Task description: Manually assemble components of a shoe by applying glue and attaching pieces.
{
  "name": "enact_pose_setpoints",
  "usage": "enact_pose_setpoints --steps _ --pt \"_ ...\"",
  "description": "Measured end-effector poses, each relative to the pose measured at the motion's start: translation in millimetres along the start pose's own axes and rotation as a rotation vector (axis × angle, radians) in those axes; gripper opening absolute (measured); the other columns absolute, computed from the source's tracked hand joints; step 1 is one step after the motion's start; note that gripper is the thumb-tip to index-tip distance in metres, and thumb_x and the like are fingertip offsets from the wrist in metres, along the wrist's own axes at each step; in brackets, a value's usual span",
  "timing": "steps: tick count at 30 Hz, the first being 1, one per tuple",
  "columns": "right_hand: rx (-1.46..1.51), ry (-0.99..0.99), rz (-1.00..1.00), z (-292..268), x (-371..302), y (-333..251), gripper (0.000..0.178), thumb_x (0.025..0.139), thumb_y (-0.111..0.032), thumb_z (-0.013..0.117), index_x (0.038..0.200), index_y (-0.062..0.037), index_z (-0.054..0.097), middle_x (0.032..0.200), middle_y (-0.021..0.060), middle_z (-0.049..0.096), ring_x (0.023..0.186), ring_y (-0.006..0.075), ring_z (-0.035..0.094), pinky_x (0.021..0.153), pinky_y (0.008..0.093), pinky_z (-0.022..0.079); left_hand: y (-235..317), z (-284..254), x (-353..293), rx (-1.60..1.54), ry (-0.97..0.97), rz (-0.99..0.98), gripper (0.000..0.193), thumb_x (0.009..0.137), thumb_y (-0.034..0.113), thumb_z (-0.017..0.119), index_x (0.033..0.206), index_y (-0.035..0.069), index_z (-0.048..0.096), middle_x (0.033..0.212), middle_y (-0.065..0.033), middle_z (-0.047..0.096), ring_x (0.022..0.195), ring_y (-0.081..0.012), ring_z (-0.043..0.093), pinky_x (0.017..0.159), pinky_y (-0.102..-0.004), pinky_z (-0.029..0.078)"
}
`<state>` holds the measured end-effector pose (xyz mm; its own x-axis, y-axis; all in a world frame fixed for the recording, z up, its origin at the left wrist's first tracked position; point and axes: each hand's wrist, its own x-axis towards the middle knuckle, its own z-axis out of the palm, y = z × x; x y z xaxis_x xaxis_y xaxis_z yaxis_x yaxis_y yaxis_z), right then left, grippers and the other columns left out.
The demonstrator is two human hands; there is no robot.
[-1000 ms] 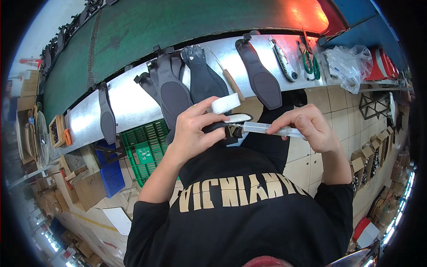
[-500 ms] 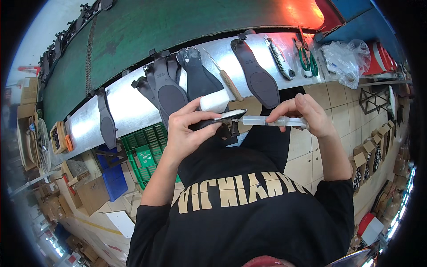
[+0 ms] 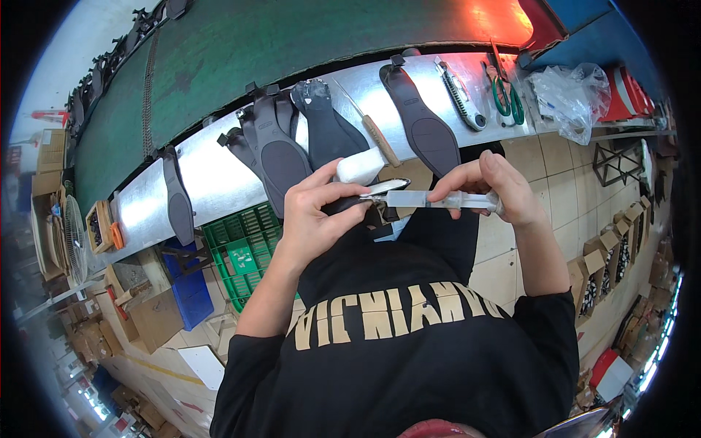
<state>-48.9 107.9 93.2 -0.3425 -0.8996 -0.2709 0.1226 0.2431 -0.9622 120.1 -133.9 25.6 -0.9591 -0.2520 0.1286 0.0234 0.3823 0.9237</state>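
My left hand (image 3: 310, 212) is closed on a dark sandal part (image 3: 342, 205) with a pale edge. A white foam-like block (image 3: 361, 166) sits at the same hand's fingertips, above the part. Closed round a clear plastic syringe (image 3: 409, 199), my right hand (image 3: 500, 190) has its thumb and fingers along the barrel and plunger. The syringe lies nearly level, its tip pointing left at the sandal part beside my left fingers. Whether the tip touches the part I cannot tell. Both hands are above my lap, in front of the bench edge.
On the metal bench (image 3: 219, 175) lie several dark soles (image 3: 431, 131), a wooden-handled awl (image 3: 380, 141), a box cutter (image 3: 466, 102) and green-handled scissors (image 3: 504, 98). Behind runs a green conveyor belt (image 3: 292, 44). A green crate (image 3: 248, 252) stands below the bench, left of my body.
The syringe has shifted slightly left and the left hand slightly right with the sandal part and white block, so barrel and part are closer together. Both grips stay the same.
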Motion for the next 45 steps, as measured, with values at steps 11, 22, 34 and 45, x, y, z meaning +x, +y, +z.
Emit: enact_pose_setpoints --steps 11,22,34,45 --pt "-0.018 -0.048 -0.025 -6 0 -5 0.072 0.107 -0.050 0.027 0.106 0.0055 0.072 0.081 0.0109 0.069 0.072 0.0134 0.063 0.066 0.0250 0.049 -5 -4 0 0.052 -0.008 0.013 0.027 0.068 0.008 0.079 0.094 0.005 0.078 0.118 -0.0194 0.068 0.093 -0.0250 0.072 0.078 -0.0294 0.055" --pt "0.003 0.087 0.039 -10 -1 10 0.084 0.103 -0.061 0.020 0.102 0.0032 0.073 0.070 0.0084 0.067 0.051 0.0047 0.050 0.045 0.0190 0.032 5 -2 4 -0.038 0.047 -0.019 0.022 0.072 0.004 0.076 0.094 -0.001 0.076 0.102 -0.0141 0.071 0.087 -0.0199 0.070 0.075 -0.0278 0.052" --pt "0.152 0.191 0.057 -14 3 31 0.087 0.103 -0.062 0.016 0.103 0.0037 0.072 0.069 0.0104 0.067 0.046 0.0050 0.046 0.043 0.0169 0.033 4 4 7 -0.060 0.221 0.016 0.018 0.075 0.003 0.077 0.092 -0.004 0.075 0.101 -0.0145 0.071 0.087 -0.0188 0.069 0.074 -0.0272 0.053" --pt "0.248 0.229 -0.006 -9 4 47 0.083 0.104 -0.060 0.018 0.107 0.0042 0.070 0.071 0.0123 0.067 0.046 0.0047 0.044 0.043 0.0170 0.033 3 8 10 -0.061 0.336 0.009 0.019 0.075 0.001 0.077 0.093 -0.005 0.075 0.104 -0.0162 0.070 0.089 -0.0187 0.069 0.075 -0.0267 0.053"
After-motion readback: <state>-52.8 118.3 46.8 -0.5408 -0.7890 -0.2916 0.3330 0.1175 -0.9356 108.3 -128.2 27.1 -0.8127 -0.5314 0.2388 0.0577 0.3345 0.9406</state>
